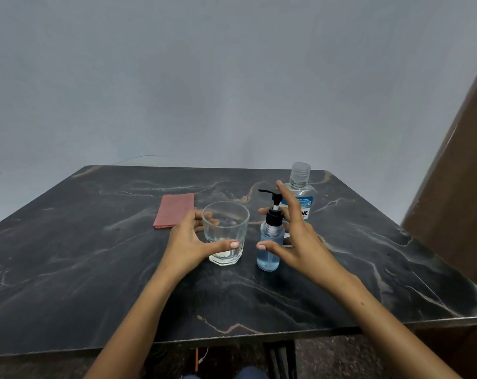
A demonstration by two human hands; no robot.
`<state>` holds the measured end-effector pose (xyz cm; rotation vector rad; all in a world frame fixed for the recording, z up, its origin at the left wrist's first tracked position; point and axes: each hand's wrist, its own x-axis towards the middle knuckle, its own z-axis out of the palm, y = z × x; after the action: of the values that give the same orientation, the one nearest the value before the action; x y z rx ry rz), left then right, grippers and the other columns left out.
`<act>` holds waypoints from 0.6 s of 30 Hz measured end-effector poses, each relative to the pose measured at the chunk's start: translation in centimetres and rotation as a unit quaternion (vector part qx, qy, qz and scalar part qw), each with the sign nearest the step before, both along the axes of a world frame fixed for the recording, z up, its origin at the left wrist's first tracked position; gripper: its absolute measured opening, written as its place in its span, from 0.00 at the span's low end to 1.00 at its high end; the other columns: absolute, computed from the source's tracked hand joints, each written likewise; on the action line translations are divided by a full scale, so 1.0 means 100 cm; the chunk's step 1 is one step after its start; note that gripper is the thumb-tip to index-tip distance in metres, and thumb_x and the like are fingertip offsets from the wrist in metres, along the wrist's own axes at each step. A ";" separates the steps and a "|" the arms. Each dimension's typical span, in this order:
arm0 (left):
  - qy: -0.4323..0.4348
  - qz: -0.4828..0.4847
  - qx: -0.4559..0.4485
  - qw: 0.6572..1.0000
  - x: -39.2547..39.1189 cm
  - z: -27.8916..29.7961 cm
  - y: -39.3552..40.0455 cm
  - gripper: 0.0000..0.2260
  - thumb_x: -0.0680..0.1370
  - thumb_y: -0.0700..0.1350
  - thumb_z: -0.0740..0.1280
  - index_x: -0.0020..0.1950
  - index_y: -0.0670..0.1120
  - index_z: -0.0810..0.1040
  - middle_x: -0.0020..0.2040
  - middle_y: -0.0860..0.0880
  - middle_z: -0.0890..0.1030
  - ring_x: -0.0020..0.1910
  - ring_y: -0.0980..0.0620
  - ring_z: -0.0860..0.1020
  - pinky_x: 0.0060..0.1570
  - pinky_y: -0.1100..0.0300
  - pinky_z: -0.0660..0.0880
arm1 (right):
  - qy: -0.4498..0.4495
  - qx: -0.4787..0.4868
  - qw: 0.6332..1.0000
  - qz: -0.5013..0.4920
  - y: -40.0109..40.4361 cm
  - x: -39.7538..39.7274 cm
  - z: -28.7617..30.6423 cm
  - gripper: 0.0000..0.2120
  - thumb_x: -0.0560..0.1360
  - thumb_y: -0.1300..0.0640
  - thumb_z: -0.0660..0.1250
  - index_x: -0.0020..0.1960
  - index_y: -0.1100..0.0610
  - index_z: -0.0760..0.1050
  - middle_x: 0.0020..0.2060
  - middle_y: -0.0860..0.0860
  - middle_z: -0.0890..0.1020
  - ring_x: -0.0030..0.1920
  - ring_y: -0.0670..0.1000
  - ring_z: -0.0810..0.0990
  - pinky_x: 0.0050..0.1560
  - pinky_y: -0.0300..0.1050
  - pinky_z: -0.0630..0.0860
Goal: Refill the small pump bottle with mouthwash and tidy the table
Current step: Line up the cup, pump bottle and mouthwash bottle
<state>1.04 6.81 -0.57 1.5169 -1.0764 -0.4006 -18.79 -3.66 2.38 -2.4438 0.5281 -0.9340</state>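
A small clear pump bottle (268,250) with a black pump head holds blue liquid and stands upright at mid-table. My right hand (300,236) is spread around it with straight fingers, thumb at its front and index finger raised; no firm grip shows. Left of it stands an empty clear glass (226,231). My left hand (188,239) wraps it, thumb across the front and fingers behind. The larger mouthwash bottle (300,192), clear with a blue label and a closed clear cap, stands behind my right hand, partly hidden.
A folded pink cloth (174,210) lies flat to the left of the glass. The dark marble table (95,269) ends near my body; a brown panel (456,187) rises at the right. A grey wall stands behind.
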 end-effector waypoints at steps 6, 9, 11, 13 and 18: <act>0.002 -0.003 -0.005 1.000 -0.002 -0.001 0.000 0.35 0.50 0.61 0.78 0.53 0.55 0.72 0.52 0.55 0.81 0.51 0.66 0.76 0.43 0.79 0.70 | -0.010 0.011 1.000 0.005 -0.002 0.000 -0.002 0.50 0.69 0.47 0.73 0.73 0.34 0.38 0.69 0.49 0.72 0.67 0.47 0.73 0.60 0.55 0.77; 0.003 -0.003 -0.005 1.000 -0.002 -0.001 0.000 0.35 0.50 0.61 0.78 0.53 0.56 0.72 0.51 0.56 0.81 0.51 0.67 0.77 0.43 0.78 0.71 | -0.006 0.019 1.000 0.019 -0.005 0.000 0.001 0.47 0.68 0.47 0.74 0.72 0.33 0.43 0.67 0.49 0.73 0.64 0.44 0.74 0.60 0.52 0.77; 0.006 -0.004 -0.005 1.000 -0.001 -0.001 0.000 0.35 0.49 0.61 0.78 0.53 0.55 0.72 0.51 0.56 0.81 0.50 0.67 0.76 0.43 0.77 0.70 | -0.003 0.022 1.000 0.022 -0.007 0.000 0.003 0.46 0.67 0.49 0.76 0.69 0.32 0.46 0.63 0.48 0.75 0.64 0.41 0.74 0.58 0.49 0.78; 0.007 -0.005 -0.004 1.000 -0.001 -0.001 0.001 0.36 0.49 0.61 0.78 0.54 0.54 0.72 0.51 0.56 0.81 0.51 0.68 0.76 0.44 0.77 0.70 | 0.004 0.027 0.999 0.026 -0.010 0.001 0.005 0.46 0.66 0.52 0.77 0.67 0.31 0.47 0.61 0.47 0.76 0.61 0.39 0.76 0.57 0.44 0.79; 0.013 -0.013 -0.009 1.000 0.000 -0.001 0.001 0.37 0.50 0.60 0.79 0.55 0.52 0.73 0.54 0.56 0.80 0.55 0.63 0.76 0.52 0.71 0.71 | 0.062 0.035 0.996 0.061 -0.015 0.005 0.024 0.43 0.67 0.54 0.77 0.67 0.34 0.51 0.52 0.49 0.82 0.50 0.45 0.82 0.53 0.45 0.79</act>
<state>1.04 6.89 -0.69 1.4788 -1.0776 -0.4274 -18.33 -5.16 4.80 -2.4519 0.4409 -0.7059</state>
